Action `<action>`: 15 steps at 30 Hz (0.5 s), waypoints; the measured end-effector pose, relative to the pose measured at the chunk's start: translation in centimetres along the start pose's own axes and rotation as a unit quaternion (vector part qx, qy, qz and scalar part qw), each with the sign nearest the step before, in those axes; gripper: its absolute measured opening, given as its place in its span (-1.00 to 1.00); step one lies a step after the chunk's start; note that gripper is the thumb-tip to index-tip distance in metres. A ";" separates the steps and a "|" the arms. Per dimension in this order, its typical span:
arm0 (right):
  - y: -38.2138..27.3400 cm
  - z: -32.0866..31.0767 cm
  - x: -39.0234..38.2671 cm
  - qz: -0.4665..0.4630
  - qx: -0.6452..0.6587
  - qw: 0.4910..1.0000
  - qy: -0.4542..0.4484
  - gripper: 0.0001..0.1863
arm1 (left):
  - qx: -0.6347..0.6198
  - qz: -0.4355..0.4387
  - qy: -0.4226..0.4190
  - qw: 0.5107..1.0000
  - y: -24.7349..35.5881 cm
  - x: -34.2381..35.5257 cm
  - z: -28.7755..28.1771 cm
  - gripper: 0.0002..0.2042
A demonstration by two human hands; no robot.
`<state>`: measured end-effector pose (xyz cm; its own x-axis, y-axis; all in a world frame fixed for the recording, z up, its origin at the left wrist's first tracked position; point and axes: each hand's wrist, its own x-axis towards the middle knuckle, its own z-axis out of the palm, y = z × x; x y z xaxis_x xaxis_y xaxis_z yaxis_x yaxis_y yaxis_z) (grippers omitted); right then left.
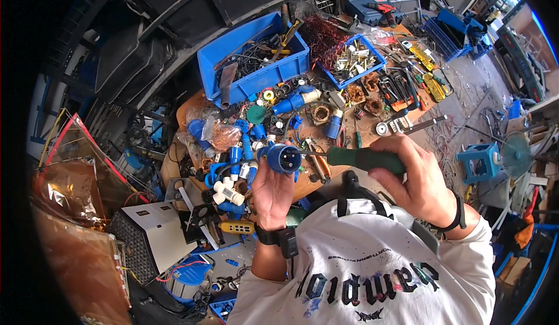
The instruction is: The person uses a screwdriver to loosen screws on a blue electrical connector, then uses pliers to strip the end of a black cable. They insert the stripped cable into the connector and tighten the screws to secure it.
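Note:
My left hand (272,191) holds a blue round industrial plug (279,159), its dark face with metal pins turned toward the right. My right hand (416,179) grips a screwdriver (364,159) by its thick green handle, the shaft pointing left to the plug; whether its tip touches inside cannot be made out. White cross-shaped connector pieces (228,191) lie left of my left hand, among several blue plugs and sockets. Above the screwdriver, another blue connector (333,124) stands on the wooden workbench (402,115).
A large blue crate (207,63) of cables and tools, a tray of metal fittings (358,60) and wrenches (396,89) crowd the bench's back. A blue stool (477,162) and fan (515,153) stand right. Cases (148,235) and brown sheets (78,197) are at left.

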<state>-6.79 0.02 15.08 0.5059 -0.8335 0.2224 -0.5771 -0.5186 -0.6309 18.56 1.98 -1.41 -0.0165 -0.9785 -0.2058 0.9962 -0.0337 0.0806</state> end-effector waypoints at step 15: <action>1.1 -0.3 -0.8 -0.033 0.010 0.999 -0.023 -0.68 | -0.007 0.013 0.020 1.000 -0.6 -0.4 0.2 -0.66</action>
<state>-8.00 0.08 14.40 0.5707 -0.7883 0.2299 -0.5289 -0.5670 -0.6315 17.96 2.34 -1.23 0.0116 -0.9701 -0.2423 0.9973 -0.0062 0.0726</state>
